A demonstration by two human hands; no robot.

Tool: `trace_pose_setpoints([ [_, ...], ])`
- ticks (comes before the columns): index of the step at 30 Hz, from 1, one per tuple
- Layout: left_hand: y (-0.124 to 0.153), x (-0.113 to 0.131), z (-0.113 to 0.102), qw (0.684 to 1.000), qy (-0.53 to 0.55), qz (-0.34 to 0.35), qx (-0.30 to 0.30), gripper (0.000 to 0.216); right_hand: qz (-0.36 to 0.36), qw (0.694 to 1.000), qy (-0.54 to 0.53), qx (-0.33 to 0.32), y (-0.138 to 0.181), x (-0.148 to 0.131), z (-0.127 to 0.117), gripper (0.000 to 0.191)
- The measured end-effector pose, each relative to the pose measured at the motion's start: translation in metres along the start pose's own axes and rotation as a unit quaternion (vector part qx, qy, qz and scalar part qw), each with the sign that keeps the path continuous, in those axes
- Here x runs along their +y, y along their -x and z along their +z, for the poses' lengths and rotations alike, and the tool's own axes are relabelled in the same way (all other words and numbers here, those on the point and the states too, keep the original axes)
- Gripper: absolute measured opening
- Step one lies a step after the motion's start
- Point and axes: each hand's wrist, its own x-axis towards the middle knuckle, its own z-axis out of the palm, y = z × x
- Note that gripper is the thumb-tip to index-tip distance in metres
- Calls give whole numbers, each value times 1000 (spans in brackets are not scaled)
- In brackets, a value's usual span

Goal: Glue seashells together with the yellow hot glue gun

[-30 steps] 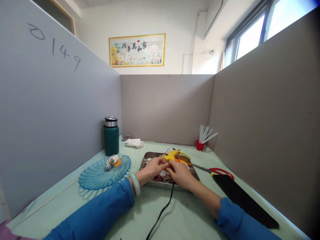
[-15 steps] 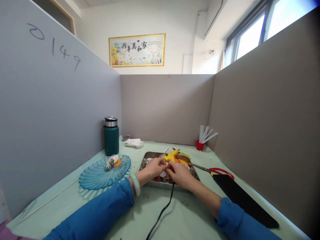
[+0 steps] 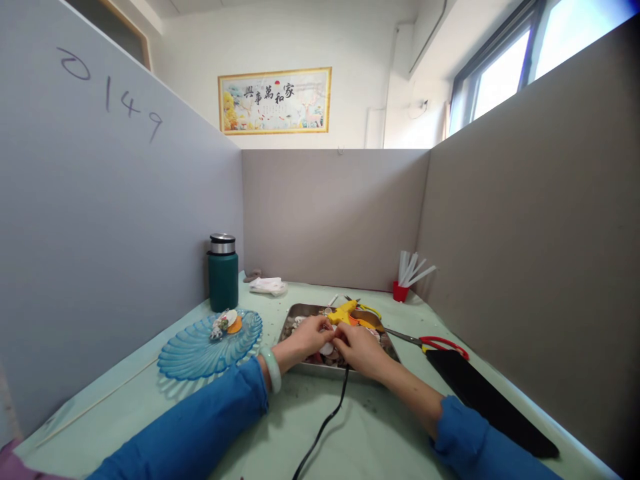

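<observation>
Both my hands meet over a metal tray (image 3: 291, 315) filled with several small shells. My left hand (image 3: 306, 338), with a pale bangle on its wrist, is pinched at the fingertips against my right hand (image 3: 361, 348), which is also closed. Between the fingertips sits something small that I cannot make out. A white shell (image 3: 326, 348) lies just under the hands. A yellow glue gun (image 3: 342, 311) rests on the tray right behind the fingers, and its black cord (image 3: 325, 421) runs toward me.
A blue glass plate (image 3: 210, 347) with a small shell piece stands at the left, a green flask (image 3: 223, 273) behind it. Red-handled scissors (image 3: 435, 343) and a black flat object (image 3: 487, 400) lie at the right. A red cup of white sticks (image 3: 401, 287) stands at the back. Partition walls enclose the table.
</observation>
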Motion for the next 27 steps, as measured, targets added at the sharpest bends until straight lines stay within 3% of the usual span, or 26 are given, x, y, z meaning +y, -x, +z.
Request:
trace_pose_setpoints([
  [13,2,4,0,991,131,-4,-8,25,11,998,-23,64,3,-7,-8,22],
  [27,1,4,-1,979,200,0,-22,32,32,996,-21,81,4,-11,-12,21],
])
